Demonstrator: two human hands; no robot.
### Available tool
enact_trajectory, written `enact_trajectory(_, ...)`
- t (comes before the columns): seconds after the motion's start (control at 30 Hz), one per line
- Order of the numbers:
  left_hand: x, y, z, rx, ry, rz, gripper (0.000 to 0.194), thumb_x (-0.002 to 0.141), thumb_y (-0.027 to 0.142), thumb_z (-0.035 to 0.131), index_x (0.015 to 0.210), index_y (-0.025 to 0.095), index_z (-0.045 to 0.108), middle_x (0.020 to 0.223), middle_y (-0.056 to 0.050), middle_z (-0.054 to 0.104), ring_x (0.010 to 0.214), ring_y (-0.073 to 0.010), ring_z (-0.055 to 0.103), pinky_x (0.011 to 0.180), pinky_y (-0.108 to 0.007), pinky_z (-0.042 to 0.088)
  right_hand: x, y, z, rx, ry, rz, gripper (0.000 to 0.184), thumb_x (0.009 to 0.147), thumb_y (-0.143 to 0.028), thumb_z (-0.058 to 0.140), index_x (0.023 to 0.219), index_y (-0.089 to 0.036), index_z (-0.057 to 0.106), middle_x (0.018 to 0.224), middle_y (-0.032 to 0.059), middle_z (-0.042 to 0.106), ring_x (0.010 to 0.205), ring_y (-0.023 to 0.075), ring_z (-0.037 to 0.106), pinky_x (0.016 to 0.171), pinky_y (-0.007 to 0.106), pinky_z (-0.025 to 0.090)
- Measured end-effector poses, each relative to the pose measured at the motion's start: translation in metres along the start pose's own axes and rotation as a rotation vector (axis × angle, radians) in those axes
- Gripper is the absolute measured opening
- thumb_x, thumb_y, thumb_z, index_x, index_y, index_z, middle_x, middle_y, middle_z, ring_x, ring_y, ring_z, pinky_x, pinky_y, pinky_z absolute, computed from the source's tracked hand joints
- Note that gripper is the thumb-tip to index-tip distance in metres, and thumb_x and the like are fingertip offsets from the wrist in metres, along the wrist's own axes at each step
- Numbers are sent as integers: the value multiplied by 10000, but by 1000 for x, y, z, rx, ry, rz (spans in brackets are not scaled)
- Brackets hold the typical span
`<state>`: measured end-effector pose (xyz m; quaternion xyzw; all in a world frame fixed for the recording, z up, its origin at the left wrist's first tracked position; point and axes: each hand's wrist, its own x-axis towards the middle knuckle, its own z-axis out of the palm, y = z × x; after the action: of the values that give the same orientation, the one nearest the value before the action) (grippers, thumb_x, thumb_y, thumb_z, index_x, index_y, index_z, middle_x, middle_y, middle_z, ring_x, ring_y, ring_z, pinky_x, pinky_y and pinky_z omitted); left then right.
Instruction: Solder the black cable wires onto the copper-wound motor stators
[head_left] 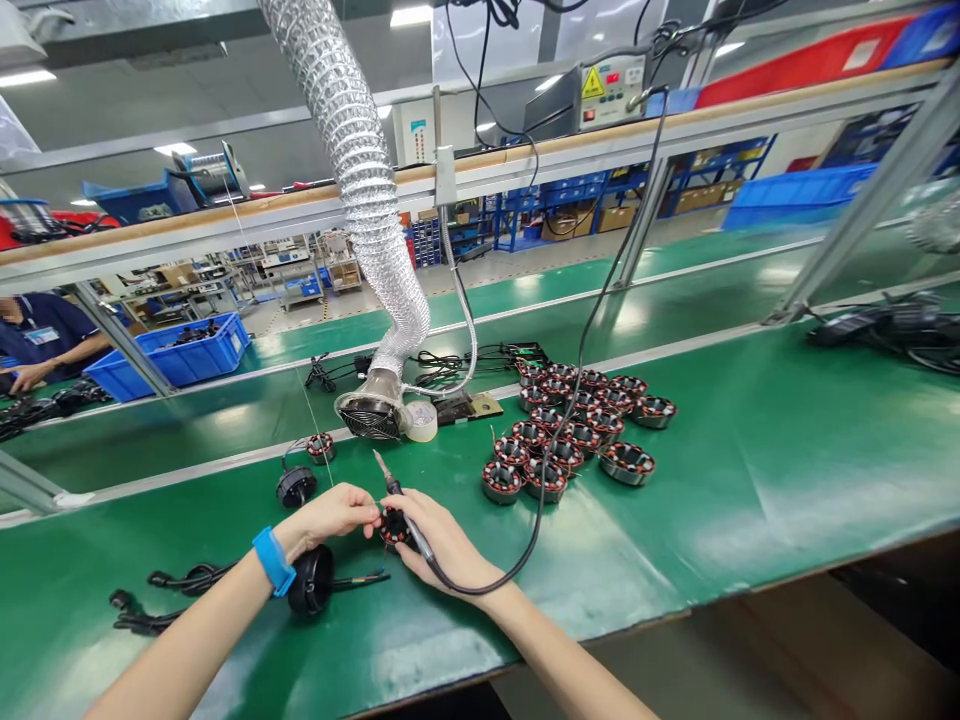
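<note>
My right hand is wrapped around a soldering iron, its tip pointing up and away to the left. The thumb and fingers of that hand also rest against a motor stator with copper windings, partly hidden between my hands. My left hand, wearing a blue wristband, pinches at the stator's left edge. A thin solder wire comes down from above to this hand; its end is hidden by the fingers. Under my left wrist lies a black round housing with wires coming out.
Several stators cluster at right of centre. A fume extraction duct hangs over the bench by a tape roll. A black motor part and black cables lie left. The iron's cord crosses the stators. A co-worker sits beyond.
</note>
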<state>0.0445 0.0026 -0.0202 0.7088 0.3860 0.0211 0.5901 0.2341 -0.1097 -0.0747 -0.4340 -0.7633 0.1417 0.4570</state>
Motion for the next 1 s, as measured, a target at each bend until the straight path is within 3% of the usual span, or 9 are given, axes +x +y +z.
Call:
enact_trajectory(0.2,-3,-2,-2,168,129,15,498,765,611,613,758,115,656,627,4,594,467,-63,279,474,-248,166,-6,6,19,9,152,124,633,732,-57,649,1309,-253,477,1251,92,542,1163,243,525,999,403,455)
enact_trajectory(0.4,-10,-6,-3,283,-108,82,370,732,502,692,697,134,700,683,-19,674,643,-127,525,647,-234,371,-2,7,18,148,153,113,602,783,-63,610,1332,-254,458,1240,85,534,1103,196,575,971,350,477)
enact_trajectory(0.47,-9,-6,-1,276,-118,95,382,763,512,658,686,140,699,702,-27,686,662,-132,542,675,-235,388,-2,7,18,173,163,115,586,784,-65,611,1319,-253,465,1224,77,538,1056,181,591,950,329,485)
enact_trajectory(0.67,-9,0,6,368,-35,65,293,717,425,694,740,133,697,666,4,642,616,-120,491,609,-232,346,-1,11,23,145,247,162,591,746,-72,652,1284,-252,486,1223,73,530,1084,198,587,981,347,476)
enact_trajectory(0.87,-13,7,7,378,24,97,345,818,458,552,768,140,675,706,-18,650,682,-139,531,646,-234,382,0,12,23,75,339,247,559,734,-93,667,1250,-247,515,1210,75,543,1040,204,611,952,349,500)
enact_trajectory(1.0,-4,8,9,116,50,7,414,772,547,598,790,134,633,627,28,547,475,-65,304,470,-231,197,0,14,21,63,316,233,521,744,-115,675,1225,-238,520,1168,67,559,1020,201,608,926,340,506)
